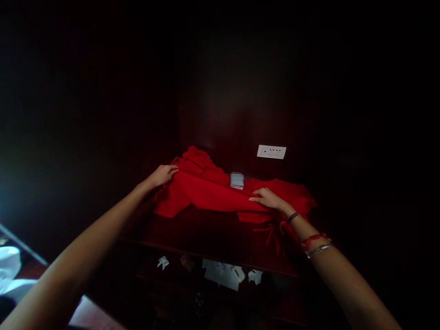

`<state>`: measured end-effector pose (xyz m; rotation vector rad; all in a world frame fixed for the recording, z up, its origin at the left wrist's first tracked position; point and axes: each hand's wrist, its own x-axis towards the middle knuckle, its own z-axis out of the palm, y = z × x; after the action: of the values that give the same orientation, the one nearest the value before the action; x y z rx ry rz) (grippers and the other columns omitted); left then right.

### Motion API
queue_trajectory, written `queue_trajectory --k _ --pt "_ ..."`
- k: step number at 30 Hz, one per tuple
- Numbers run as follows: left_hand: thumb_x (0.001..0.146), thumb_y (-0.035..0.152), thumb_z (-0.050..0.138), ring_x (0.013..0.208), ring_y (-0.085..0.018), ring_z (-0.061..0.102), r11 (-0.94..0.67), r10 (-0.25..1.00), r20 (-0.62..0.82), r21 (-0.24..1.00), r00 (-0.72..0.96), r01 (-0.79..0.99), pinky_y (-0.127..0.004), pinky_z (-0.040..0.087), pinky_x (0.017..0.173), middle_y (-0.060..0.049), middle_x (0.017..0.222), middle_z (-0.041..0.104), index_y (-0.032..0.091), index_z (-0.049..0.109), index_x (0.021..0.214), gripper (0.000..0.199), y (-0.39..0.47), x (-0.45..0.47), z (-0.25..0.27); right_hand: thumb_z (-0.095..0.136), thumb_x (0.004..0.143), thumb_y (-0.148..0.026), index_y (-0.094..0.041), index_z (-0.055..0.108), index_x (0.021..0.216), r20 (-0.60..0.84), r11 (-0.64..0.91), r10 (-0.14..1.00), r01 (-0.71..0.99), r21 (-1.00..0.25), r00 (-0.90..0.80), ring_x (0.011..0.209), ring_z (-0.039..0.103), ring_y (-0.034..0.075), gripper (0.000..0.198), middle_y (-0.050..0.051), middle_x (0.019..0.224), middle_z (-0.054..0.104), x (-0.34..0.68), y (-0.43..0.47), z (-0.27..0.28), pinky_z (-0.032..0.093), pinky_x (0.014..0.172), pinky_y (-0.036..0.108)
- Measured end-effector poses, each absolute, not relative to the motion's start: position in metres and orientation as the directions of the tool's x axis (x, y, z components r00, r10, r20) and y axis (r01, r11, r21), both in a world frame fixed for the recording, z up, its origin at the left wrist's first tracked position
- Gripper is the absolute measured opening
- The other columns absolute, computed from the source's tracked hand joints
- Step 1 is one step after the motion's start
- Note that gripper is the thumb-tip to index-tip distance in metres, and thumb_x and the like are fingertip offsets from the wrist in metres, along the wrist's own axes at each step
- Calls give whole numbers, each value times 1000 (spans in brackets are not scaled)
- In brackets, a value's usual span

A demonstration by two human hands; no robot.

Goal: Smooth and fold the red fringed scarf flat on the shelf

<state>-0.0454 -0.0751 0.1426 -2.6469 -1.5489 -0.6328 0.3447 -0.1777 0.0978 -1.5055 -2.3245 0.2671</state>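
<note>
A long red cloth point(216, 195) with tassels along its edge lies across a dark wooden shelf, partly bunched at the back left. My left hand point(165, 175) pinches its upper left edge between thumb and fingers. Farther right, my right hand point(266, 198) grips the cloth's upper edge, bracelets showing on that wrist. The cloth stretches between both hands in a loose fold. Behind it stands a small whitish card or packet point(237, 180), its print blurred out. Loose tassels point(273, 236) hang below my right hand.
A white socket panel point(271, 151) is set in the dark back wall. Below the shelf's front edge point(213, 261), a lower compartment holds white papers point(222, 273) and crumpled scraps point(163, 262). Pale fabric or sheets point(94, 316) show at the lower left. Much of the surroundings is too dark to make out.
</note>
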Motion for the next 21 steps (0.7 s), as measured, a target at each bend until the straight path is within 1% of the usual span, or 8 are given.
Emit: queue_trajectory --k 3,6,10,12,14,17,19,21 --pt "79 24 34 78 -20 55 -284 917 344 213 200 935 -23 39 68 -7 87 61 14 58 88 28 -61 -77 139 43 71 -51 -16 48 52 132 324 945 908 -266 -298 48 39 9 40 -1 51 48 389 -195 107 27 48 22" --pt "77 19 36 75 -19 55 -103 953 303 309 5 945 -23 39 66 -7 82 60 12 57 93 27 -52 -99 134 39 71 -53 -16 51 53 103 260 964 943 -208 -243 49 41 10 43 1 52 51 430 -210 124 30 49 22" --pt "78 22 36 73 -16 54 -74 957 283 461 -67 884 -21 40 64 -5 82 60 11 53 101 31 -48 -105 120 37 75 -47 -14 60 72 133 153 982 972 -176 -131 60 51 14 40 5 66 60 475 -227 142 36 56 23" --pt "77 29 38 77 -15 53 -135 966 259 540 -11 831 -20 40 65 -3 85 60 12 55 97 31 -49 -96 112 41 74 -40 -13 62 76 84 67 995 993 -99 -59 65 55 17 35 8 72 62 486 -232 141 38 59 25" --pt "74 35 43 78 -15 53 -266 962 216 579 170 770 -18 40 67 -1 85 61 14 58 90 31 -53 -77 107 48 70 -34 -12 64 78 -37 24 999 999 -26 -25 70 57 20 28 11 75 63 483 -235 133 40 63 27" --pt "70 42 47 77 -15 52 -502 842 176 603 510 620 -19 38 69 1 81 61 16 60 80 31 -70 -34 109 58 63 -30 -14 60 97 -139 131 979 983 -130 -149 86 56 22 37 11 95 61 446 -234 117 40 75 28" --pt "70 44 45 71 -14 51 -609 744 193 591 640 530 -20 38 67 1 74 59 15 60 72 32 -83 1 114 55 67 -37 -16 52 109 -4 306 948 910 -279 -320 98 50 20 46 10 110 54 404 -229 106 37 84 30" --pt "73 44 42 65 -13 48 -672 698 263 561 666 483 -21 38 64 1 67 56 14 57 67 34 -94 37 115 50 72 -41 -17 49 112 190 455 891 818 -352 -413 105 45 20 47 9 115 49 359 -219 95 32 91 32"
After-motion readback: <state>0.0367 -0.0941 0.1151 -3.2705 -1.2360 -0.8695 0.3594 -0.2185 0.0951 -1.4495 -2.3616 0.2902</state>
